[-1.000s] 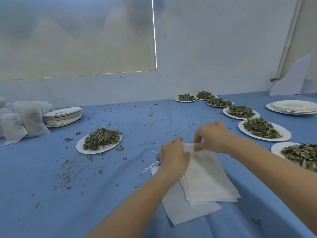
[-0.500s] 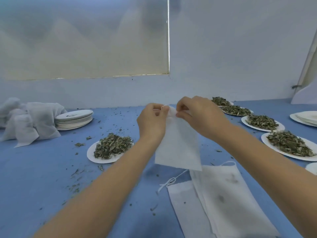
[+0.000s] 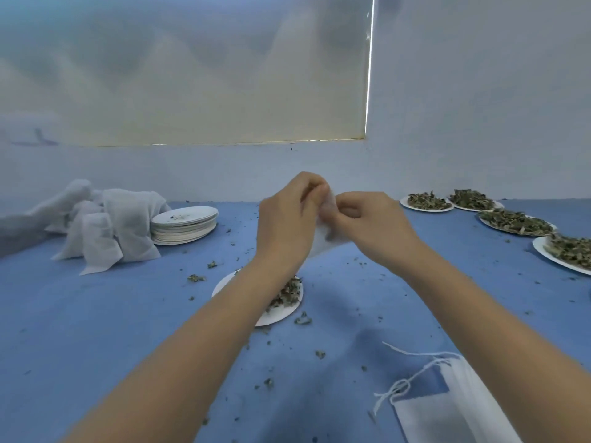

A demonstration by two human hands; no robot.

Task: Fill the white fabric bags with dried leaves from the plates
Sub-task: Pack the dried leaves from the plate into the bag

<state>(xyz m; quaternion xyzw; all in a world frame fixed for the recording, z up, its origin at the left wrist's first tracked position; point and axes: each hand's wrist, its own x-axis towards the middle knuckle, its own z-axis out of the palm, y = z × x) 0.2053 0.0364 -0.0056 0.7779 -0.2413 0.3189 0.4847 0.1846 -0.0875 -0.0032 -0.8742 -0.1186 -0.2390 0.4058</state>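
- White fabric bag, empty by the look of it, hangs at the frame's centre in the head view, its top edge pinched from one side by the left hand and from the other by the right hand; I judge the mouth is being worked open, so this bag is not yet filled.
- Directly under it, partly hidden by the left forearm, sits a plate of dried leaves, likely the next one to be emptied.
- Done so far: a heap of stuffed bags at the left edge, beside a stack of emptied plates.
- Left to do: four full plates show in a row at the right, the last cut off by the frame, and flat unfilled bags with a loose drawstring lie at lower right.
- Leaf crumbs are scattered over the blue surface.
- Little blocks the work; the forearm covers part of the near plate, and the drawstring lies close to the right arm, where it might snag.
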